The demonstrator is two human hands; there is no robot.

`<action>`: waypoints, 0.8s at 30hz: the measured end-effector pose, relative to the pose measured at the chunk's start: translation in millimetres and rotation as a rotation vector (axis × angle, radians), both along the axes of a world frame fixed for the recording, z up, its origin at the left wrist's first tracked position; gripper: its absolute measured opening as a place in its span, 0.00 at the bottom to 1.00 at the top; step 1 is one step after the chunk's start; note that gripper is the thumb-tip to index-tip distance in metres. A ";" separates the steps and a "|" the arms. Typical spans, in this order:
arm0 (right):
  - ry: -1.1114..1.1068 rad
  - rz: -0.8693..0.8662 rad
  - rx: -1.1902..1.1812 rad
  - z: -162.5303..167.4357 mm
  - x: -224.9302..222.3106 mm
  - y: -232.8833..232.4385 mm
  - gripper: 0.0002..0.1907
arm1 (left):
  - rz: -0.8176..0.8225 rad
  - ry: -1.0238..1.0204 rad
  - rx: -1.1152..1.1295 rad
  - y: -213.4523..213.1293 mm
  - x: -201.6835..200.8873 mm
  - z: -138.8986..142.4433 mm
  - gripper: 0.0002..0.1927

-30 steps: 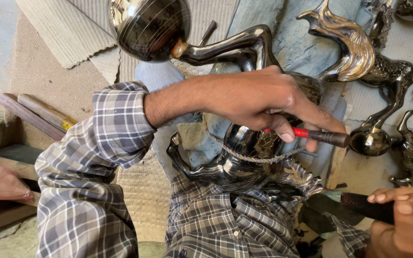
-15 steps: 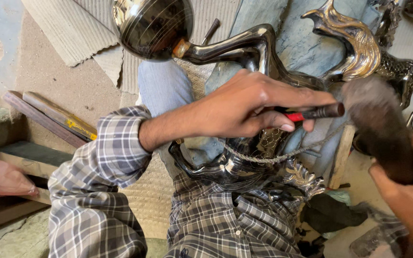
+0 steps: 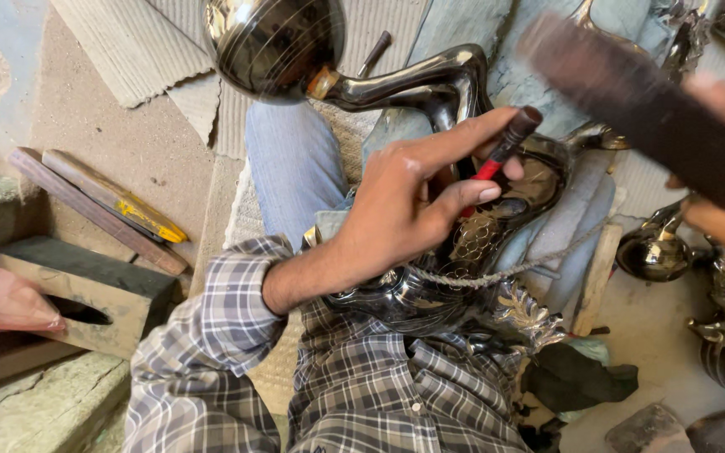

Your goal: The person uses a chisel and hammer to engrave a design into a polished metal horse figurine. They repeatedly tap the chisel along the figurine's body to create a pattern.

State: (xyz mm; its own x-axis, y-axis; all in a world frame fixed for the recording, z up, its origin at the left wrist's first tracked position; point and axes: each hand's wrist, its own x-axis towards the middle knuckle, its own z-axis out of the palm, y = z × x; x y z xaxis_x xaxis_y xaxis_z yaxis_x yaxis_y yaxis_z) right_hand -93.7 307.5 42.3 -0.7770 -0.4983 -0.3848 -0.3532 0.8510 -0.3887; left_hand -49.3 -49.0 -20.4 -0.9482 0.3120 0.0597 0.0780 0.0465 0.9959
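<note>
Pinching a slim red-handled chisel (image 3: pixel 497 159) in left hand (image 3: pixel 417 205), right hand (image 3: pixel 715 168) gripping blurred mallet (image 3: pixel 631 101); metal figure (image 3: pixel 463 252) looking heavy, slick, steadied on lap

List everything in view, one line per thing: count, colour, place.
metal figure: one, dark polished, on the lap, tied with cord
round metal ball: one, dark shiny, top centre
chisel: one, red with dark top, over the figure
wooden block: one, dark, blurred, upper right
hollow block: one, dark-topped, left
flat sticks: two, brown and yellow, left floor
small metal pieces: several, dark shiny, right
left hand: one, holds the chisel
right hand: one, blurred, holds the wooden block
</note>
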 end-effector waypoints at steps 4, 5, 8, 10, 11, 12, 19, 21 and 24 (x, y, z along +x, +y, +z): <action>-0.073 0.066 -0.021 13.0 -29.4 -19.7 0.18 | 0.073 -0.056 0.081 -1.2 7.5 2.0 0.29; -0.094 0.074 -0.026 16.0 -34.4 -24.0 0.19 | 0.098 -0.070 0.065 -0.5 8.2 2.6 0.29; -0.137 0.088 -0.039 23.5 -48.2 -35.2 0.22 | 0.182 -0.093 0.100 0.4 16.0 6.7 0.30; -0.165 0.090 -0.045 28.2 -55.2 -42.6 0.23 | 0.224 -0.108 0.142 0.8 20.4 8.7 0.30; -0.174 0.092 -0.049 30.5 -58.2 -46.3 0.24 | 0.238 -0.113 0.156 0.5 21.3 8.9 0.29; -0.185 0.094 -0.049 32.8 -60.7 -49.6 0.25 | 0.249 -0.111 0.159 0.5 22.1 8.9 0.29; -0.252 0.118 -0.055 39.6 -71.5 -67.7 0.32 | 0.308 -0.124 0.171 2.6 26.4 8.5 0.33; -0.270 0.110 -0.064 42.1 -74.7 -70.5 0.34 | 0.353 -0.153 0.185 4.0 29.2 9.5 0.33; -0.279 0.107 -0.075 45.9 -79.6 -74.3 0.37 | 0.403 -0.153 0.178 3.9 31.1 9.3 0.31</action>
State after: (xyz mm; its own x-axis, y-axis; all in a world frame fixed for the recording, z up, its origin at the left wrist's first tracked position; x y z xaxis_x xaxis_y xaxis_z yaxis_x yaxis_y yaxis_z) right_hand -173.3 233.2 88.2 -0.5882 -0.6067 -0.5347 -0.3101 0.7798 -0.5438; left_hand -18.2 -45.2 -11.1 -0.9938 -0.0853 -0.0709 -0.0595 -0.1299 0.9897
